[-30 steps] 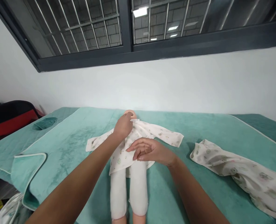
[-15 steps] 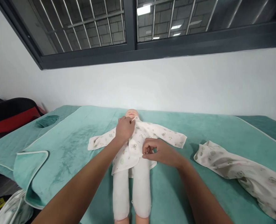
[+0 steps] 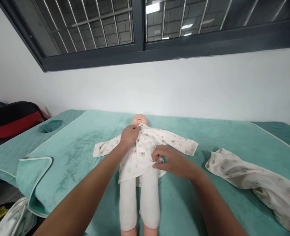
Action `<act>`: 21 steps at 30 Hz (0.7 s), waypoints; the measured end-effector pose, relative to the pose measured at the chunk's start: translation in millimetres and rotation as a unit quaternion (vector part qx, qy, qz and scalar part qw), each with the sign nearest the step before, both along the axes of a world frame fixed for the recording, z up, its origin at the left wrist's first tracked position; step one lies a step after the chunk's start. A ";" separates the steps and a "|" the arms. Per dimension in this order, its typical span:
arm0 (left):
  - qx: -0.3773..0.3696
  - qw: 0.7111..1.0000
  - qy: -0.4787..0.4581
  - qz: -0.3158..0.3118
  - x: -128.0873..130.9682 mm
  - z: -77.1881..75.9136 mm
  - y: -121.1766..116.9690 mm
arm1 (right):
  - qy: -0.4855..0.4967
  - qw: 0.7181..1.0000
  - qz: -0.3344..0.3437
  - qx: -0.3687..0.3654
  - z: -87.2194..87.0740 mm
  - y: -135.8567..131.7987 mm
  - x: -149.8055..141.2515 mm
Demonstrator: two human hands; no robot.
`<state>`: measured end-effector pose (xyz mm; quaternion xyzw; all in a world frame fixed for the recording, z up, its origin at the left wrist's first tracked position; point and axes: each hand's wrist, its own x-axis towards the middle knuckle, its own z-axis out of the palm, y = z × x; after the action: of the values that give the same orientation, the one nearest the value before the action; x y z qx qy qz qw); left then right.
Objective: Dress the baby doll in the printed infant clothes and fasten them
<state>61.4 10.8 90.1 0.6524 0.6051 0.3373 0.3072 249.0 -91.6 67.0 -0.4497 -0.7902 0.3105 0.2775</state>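
Note:
A doll [image 3: 139, 119] lies on its back, wearing a white printed baby shirt [image 3: 145, 141] with its sleeves spread out to both sides. White padded legs [image 3: 150, 200] show below the hem, with bare lower legs under them. At the neckline, my left hand [image 3: 129, 136] has its fingers closed on the shirt's front edge. My right hand [image 3: 171, 160] is beside the lower front of the shirt, fingers curled, with a small gap between thumb and fingertips and no cloth visibly pinched.
White printed pants or a similar garment [image 3: 248, 177] lie to the right on the green padded mat [image 3: 66, 144]. A black and red item [image 3: 17, 119] stands at the left, and crumpled cloth [image 3: 14, 219] is at the lower left. Behind the mat rises a white wall with a barred window.
My right thumb and fingertips have parted slightly and moved a little to the right from the shirt's lower front edge. My left hand stays at the neckline. The view has shifted slightly.

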 end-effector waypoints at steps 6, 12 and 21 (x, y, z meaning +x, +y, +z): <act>-0.003 1.000 0.012 -0.013 -1.4 0.0 -3.6 | 0.007 0.998 0.061 -0.027 4.6 -5.5 3.9; 0.040 0.998 0.055 -0.005 -1.2 -6.9 -6.9 | 0.074 0.978 0.139 -0.139 5.6 -2.1 8.5; 0.104 0.993 0.055 0.016 -8.9 -18.6 -17.0 | 0.015 0.961 -0.256 -0.109 -31.6 35.3 43.9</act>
<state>52.5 -6.3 71.5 0.6888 0.5928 0.3670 0.1987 292.9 -56.3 35.5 -0.6596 -0.6062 0.3196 0.3087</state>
